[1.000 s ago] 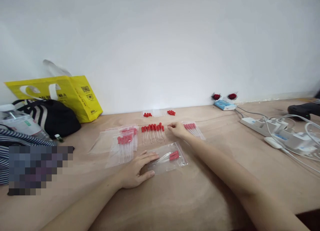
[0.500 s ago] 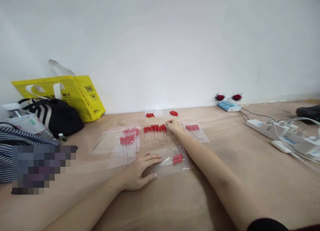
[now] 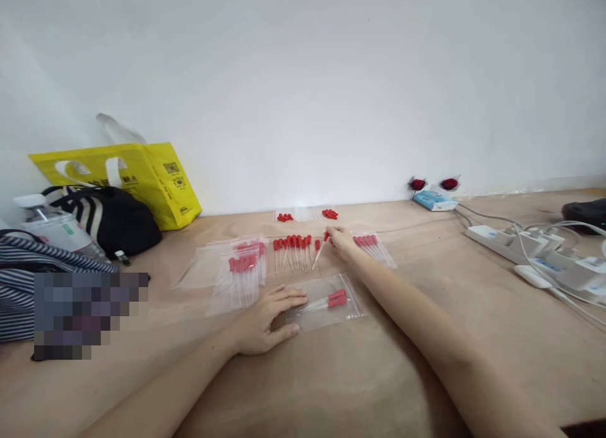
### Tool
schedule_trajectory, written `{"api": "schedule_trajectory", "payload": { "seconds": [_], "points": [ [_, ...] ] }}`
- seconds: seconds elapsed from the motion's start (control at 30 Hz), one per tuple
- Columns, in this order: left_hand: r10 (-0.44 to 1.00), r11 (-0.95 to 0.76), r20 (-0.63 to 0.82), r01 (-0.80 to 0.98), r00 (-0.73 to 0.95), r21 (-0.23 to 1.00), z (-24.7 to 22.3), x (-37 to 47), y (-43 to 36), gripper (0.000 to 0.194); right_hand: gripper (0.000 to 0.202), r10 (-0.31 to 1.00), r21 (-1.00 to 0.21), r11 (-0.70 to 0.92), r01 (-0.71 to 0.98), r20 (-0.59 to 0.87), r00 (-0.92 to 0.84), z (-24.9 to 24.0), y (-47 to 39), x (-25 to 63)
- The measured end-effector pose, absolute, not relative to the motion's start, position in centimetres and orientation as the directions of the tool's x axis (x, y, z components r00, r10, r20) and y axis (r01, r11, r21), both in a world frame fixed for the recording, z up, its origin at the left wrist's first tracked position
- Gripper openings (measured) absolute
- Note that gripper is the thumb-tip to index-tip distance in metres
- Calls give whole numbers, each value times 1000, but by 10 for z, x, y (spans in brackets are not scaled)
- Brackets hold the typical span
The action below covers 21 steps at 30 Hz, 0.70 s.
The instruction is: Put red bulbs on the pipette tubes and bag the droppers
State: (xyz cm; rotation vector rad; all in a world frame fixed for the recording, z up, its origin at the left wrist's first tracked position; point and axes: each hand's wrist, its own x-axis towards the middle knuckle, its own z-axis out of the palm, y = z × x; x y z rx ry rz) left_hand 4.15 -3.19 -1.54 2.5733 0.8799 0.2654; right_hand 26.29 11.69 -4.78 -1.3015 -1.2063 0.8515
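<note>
Between the fingertips of my right hand (image 3: 339, 239) is the red bulb of a clear dropper pipette (image 3: 320, 253), its tip pointing down and left. Just left of it lies a row of several red-bulbed droppers (image 3: 294, 243). My left hand (image 3: 271, 321) rests flat with fingers spread, its fingertips on the edge of a clear zip bag (image 3: 353, 302). A few droppers (image 3: 337, 297) are inside that bag, red bulbs toward its opening on the right. Further left, filled clear bags (image 3: 242, 280) overlap one another. Beyond my right hand, another group of droppers (image 3: 367, 241) lies fanned out, partly hidden.
Loose red bulbs (image 3: 330, 214) lie near the wall at the back. A yellow bag (image 3: 175, 192), a black pouch (image 3: 123, 220) and a bottle (image 3: 61, 226) stand at left. At right are a power strip (image 3: 497, 236) with cables and a blue-and-white box (image 3: 433, 199).
My right hand has moved slightly right, drawing one dropper away from the row by its bulb. My left hand stays on the bag.
</note>
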Motion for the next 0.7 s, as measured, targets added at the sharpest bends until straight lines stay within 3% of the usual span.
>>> {"api": "schedule_trajectory", "payload": {
  "seconds": [0.4, 0.6, 0.7],
  "points": [
    [620, -727, 38, 555, 784, 405, -14, 43, -31, 44, 36, 867, -957, 249, -147, 152, 475, -61, 17, 348],
    [605, -745, 94, 520, 791, 418, -20, 40, -30, 46, 33, 893, -935, 215, -283, 71, 443, -61, 14, 327],
    [635, -725, 104, 544, 766, 423, -26, 37, -29, 52, 32, 947, -938, 140, -317, 33, 320, -59, 8, 320]
  ]
}}
